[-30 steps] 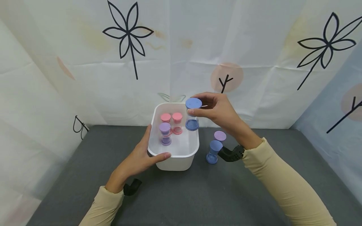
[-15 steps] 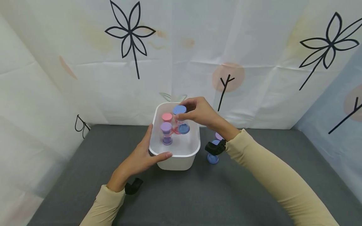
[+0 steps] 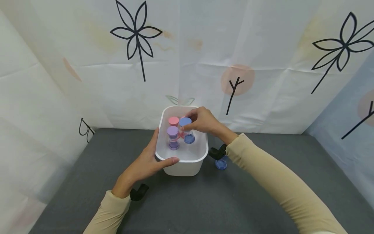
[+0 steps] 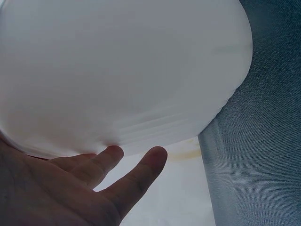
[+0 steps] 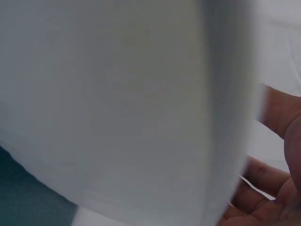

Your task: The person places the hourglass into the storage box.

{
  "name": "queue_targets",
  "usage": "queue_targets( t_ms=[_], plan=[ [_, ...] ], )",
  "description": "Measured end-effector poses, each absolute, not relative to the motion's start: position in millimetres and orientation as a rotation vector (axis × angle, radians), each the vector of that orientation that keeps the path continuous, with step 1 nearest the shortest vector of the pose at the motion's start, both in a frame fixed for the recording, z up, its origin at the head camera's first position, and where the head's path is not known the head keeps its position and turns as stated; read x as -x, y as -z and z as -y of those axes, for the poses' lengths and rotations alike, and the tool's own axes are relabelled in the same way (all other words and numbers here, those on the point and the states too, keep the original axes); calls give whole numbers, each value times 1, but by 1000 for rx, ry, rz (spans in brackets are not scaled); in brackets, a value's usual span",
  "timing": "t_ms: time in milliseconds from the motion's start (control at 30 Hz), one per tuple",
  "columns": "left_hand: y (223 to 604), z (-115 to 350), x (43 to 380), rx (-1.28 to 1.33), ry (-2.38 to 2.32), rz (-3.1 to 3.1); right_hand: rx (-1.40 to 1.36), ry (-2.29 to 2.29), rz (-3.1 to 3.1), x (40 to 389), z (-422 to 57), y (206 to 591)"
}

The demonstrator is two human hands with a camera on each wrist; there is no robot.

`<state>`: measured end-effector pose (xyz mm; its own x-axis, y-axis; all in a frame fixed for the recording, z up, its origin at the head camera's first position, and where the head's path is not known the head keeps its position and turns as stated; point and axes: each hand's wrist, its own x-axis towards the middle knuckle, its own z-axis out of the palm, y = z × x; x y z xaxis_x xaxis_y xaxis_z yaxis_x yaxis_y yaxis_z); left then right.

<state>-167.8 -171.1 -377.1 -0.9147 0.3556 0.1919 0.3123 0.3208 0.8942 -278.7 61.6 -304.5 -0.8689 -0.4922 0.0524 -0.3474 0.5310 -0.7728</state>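
Blue hourglass in my right hand, inside the white bin

Item, my right hand: thumb and fingers gripping the blue hourglass near its upper end. The hourglass is within the bin's rim, leaning slightly, top to the left; whether its base touches the floor I cannot tell.

Item, my left hand: fingers extended along the outer left wall of the bin, fingertips against it, thumb over the near rim.

Item, one white bin, with rounded corners, standing between my hands. Contents: one purple hourglass, upright, just left of the blue one; one pink hourglass, behind the purple; a second pink piece, mostly hidden by the blue one and my fingers.

Item, one further blue hourglass, on the table, right of the bin, largely covered by the black wrist mount of my right arm.

Item, two cream sleeves, mine.

Item, table surface, dark grey.

Item, white backdrop, printed with black-outlined flowers and a peach disc.
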Motion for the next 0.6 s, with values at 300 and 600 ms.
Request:
queue_targets(
  t_ms=[300,600],
  plan=[
    [376,170,168,-633,-1690,-2530,722,1068,-2677,283,-59,307],
    [376,171,167,-611,-1674,-2544,778,861,-2760,283,-54,311]
  ],
)
